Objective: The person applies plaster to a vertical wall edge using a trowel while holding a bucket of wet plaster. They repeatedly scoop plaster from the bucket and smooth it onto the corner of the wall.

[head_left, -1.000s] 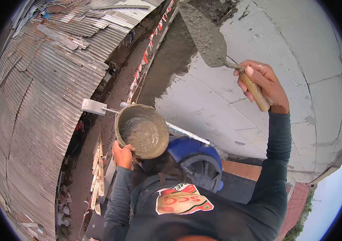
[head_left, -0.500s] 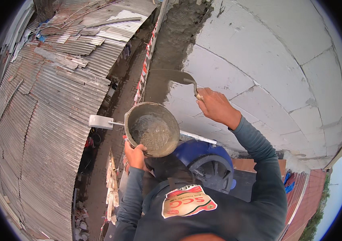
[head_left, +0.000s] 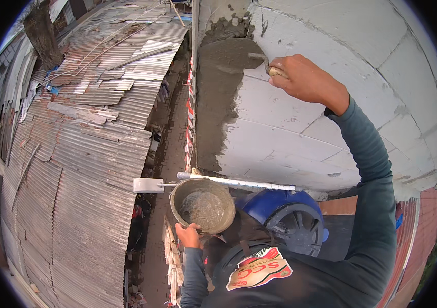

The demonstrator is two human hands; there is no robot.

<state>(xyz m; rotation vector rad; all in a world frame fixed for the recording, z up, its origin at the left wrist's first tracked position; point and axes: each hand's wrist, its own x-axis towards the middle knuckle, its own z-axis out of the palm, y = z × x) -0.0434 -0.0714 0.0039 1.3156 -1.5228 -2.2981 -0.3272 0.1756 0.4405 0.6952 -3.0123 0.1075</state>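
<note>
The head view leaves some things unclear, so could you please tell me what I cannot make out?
Hidden in the head view:
Trowel: its wall-facing side, behind its own blade.
Handle: mostly inside the right hand.
Bucket: its underside, behind its own walls.
Left hand: some fingers, behind the bucket.
Blue drum: part of it, behind the shirt.

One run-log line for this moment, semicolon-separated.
left hand: holding round grey mortar-smeared bucket; right hand: holding tan-handled metal trowel; position: at wet grey mortar on pale block wall

Mortar (head_left: 198,203) in bucket (head_left: 225,216), trowel (head_left: 234,54) at wall (head_left: 290,123), twelve o'clock from bucket, roof (head_left: 90,159) at ten, barrel (head_left: 300,228) at three
</note>
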